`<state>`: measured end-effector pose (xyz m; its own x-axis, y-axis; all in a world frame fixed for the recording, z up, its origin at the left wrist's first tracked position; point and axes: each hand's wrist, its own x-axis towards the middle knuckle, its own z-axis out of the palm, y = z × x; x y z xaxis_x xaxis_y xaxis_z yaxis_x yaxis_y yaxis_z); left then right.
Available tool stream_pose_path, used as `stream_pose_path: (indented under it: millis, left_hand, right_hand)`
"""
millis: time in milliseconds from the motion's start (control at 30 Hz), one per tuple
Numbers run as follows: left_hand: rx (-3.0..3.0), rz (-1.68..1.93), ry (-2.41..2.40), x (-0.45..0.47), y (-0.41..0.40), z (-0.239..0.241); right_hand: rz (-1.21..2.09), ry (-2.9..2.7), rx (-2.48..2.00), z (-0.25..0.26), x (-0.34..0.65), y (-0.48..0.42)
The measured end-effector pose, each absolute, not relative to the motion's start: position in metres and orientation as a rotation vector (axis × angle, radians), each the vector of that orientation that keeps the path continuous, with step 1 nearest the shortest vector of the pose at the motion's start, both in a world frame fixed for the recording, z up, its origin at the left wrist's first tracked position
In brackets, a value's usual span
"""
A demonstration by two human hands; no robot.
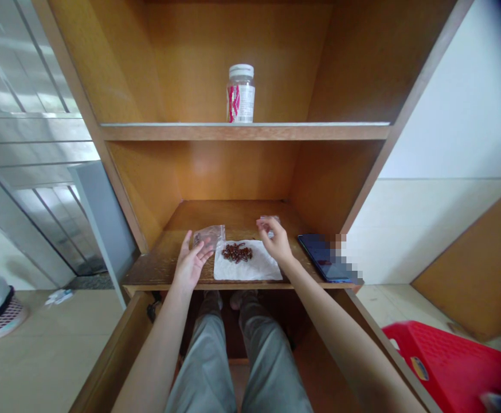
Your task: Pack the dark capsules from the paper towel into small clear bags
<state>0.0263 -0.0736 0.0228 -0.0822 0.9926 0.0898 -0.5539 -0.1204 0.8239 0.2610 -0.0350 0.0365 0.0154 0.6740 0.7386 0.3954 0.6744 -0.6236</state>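
A heap of dark reddish-brown capsules [237, 253] lies on a white paper sheet [257, 269] on the wooden shelf. To the left of the sheet is a clear zip bag [216, 232] with a few small dark bits in it. My left hand [191, 263] is open, palm turned up and fingers spread, over the lower edge of this bag. Beyond the sheet's right side, my right hand [277, 241] has its fingers bent toward the thumb. Whatever they hold is too small to make out. Another piece of clear plastic [270, 218] shows just behind those fingers.
On the upper shelf [168, 133] stands a white-lidded jar [241, 94] with a pink and white label. A dark phone or tablet [325, 258] lies at the right. An open drawer or compartment is below, around my legs. A red plastic crate [443, 361] sits lower right.
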Motion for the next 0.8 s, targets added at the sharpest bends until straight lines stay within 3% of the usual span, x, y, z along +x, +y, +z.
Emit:
stream_pose_path:
  millis: [200, 300, 533, 700, 800]
  left_hand:
    - [0.852, 1.518, 0.715, 0.024, -0.073, 0.021]
    - [0.880, 1.485, 0.701, 0.023, -0.074, 0.021]
    - [0.807, 1.444, 0.651, 0.026, -0.074, 0.022]
    - [0.804, 1.445, 0.638, 0.025, -0.074, 0.021]
    - [0.827, 1.429, 0.685, 0.025, -0.074, 0.020]
  right_hand:
    - [1.294, -1.358, -0.862, 0.054, 0.216, -0.054]
    - [1.582, -1.211, -0.861, 0.052, 0.196, -0.060]
    - [1.359, -1.272, -0.893, 0.055, 0.178, -0.059]
    - [1.421, -1.360, -0.855, 0.062, 0.176, -0.053]
    - [1.174, -1.502, -0.964, 0.062, 0.176, -0.049]
